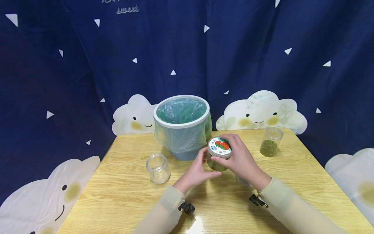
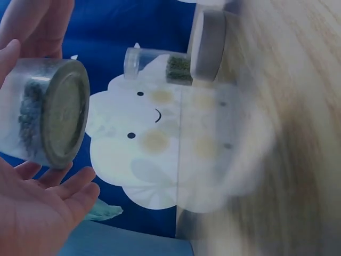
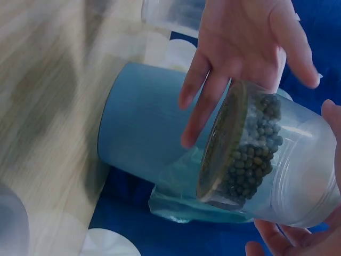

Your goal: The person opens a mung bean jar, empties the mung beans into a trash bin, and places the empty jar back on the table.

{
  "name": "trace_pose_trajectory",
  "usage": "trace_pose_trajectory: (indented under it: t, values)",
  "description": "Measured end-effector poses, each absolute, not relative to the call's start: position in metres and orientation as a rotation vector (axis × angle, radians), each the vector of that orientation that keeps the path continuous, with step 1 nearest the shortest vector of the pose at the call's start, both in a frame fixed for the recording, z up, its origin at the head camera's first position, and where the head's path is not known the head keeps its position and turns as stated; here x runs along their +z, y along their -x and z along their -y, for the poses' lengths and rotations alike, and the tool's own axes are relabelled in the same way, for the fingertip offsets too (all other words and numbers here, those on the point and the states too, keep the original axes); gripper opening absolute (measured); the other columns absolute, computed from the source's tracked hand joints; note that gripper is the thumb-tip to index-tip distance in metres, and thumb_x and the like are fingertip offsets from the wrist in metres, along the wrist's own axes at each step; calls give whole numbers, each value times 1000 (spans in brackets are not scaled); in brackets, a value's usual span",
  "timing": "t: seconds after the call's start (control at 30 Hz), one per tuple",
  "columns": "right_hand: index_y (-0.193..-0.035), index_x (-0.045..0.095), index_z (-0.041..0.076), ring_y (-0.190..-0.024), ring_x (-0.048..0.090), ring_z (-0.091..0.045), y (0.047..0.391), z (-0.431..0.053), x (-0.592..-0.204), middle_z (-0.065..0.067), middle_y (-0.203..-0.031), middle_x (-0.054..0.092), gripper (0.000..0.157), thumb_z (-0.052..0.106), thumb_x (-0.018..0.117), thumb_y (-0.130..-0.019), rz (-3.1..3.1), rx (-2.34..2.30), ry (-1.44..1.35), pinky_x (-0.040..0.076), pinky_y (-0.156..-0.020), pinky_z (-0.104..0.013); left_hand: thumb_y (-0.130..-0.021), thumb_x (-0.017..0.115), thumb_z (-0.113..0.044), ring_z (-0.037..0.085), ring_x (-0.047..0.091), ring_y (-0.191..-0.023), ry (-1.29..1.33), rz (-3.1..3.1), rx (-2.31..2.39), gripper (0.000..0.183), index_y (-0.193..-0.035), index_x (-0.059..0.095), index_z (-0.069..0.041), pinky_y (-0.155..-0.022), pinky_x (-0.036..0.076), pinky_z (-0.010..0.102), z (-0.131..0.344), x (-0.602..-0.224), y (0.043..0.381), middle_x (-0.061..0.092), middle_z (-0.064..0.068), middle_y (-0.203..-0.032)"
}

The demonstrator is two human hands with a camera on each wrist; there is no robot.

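In the head view my right hand [image 1: 241,159] grips a clear jar [image 1: 217,164] by its lid [image 1: 219,147], which has strawberries printed on it. Small round greenish beans [image 3: 250,165] fill the lower part of this jar in the right wrist view, and it hangs tilted above the table. My left hand [image 1: 198,170] is at the jar's left side, fingers spread and loosely straight. In the left wrist view, the fingertips [image 2: 82,186] of that hand are right by the jar's base.
A blue bin [image 1: 182,155] with a white rim and a green liner bag stands behind the hands. An uncovered clear jar [image 1: 158,170] sits at left. At back right stands a jar of green beans [image 1: 269,146]. A pale round lid [image 2: 208,45] lies near my right wrist.
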State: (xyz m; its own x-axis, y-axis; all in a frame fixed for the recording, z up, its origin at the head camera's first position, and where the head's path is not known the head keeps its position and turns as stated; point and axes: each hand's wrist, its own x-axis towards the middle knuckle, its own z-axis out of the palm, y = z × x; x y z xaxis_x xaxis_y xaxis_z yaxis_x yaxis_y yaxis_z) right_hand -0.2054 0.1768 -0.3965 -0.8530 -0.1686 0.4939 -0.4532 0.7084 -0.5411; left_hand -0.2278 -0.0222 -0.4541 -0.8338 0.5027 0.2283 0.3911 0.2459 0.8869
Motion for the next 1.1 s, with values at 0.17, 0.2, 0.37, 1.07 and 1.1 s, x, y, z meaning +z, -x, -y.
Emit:
trace_pose_trajectory:
  t: [0.17, 0.2, 0.37, 1.07, 1.1]
  values:
    - [-139, 52, 10, -116, 60, -30, 201, -171, -399, -13, -131, 54, 80, 38, 92, -76, 2476, 959, -528, 53, -97, -52, -81, 90, -27, 21, 45, -142, -826, -2398, 1688, 102, -159, 24, -18, -118, 38, 46, 19, -457, 226, 45, 5, -155]
    - [-138, 52, 10, -116, 59, -29, 200, -170, -400, -12, -131, 54, 80, 38, 93, -76, 2470, 963, -536, 53, -97, -51, -80, 90, -26, 21, 44, -143, -823, -2392, 1705, 103, -159, 24, -18, -119, 37, 46, 19, -458, 225, 44, 5, -156]
    - [-138, 53, 11, -117, 59, -26, 198, -165, -403, -9, -130, 55, 79, 40, 93, -75, 2445, 965, -574, 52, -98, -49, -78, 91, -19, 17, 44, -143, -821, -2341, 1799, 103, -158, 25, -19, -121, 35, 42, 16, -460, 225, 43, 2, -156]
    - [-141, 52, 13, -119, 60, -25, 193, -162, -403, -8, -136, 53, 80, 47, 89, -78, 2512, 939, -584, 54, -98, -48, -78, 92, -24, 16, 52, -134, -813, -2431, 1801, 91, -151, 38, -22, -113, 44, 40, 25, -462, 223, 50, -1, -148]
    - [-141, 52, 13, -119, 60, -25, 192, -162, -402, -8, -136, 53, 80, 47, 89, -79, 2517, 933, -589, 54, -97, -48, -77, 92, -25, 16, 53, -133, -801, -2458, 1785, 90, -150, 40, -22, -112, 45, 40, 27, -461, 222, 52, -2, -147]
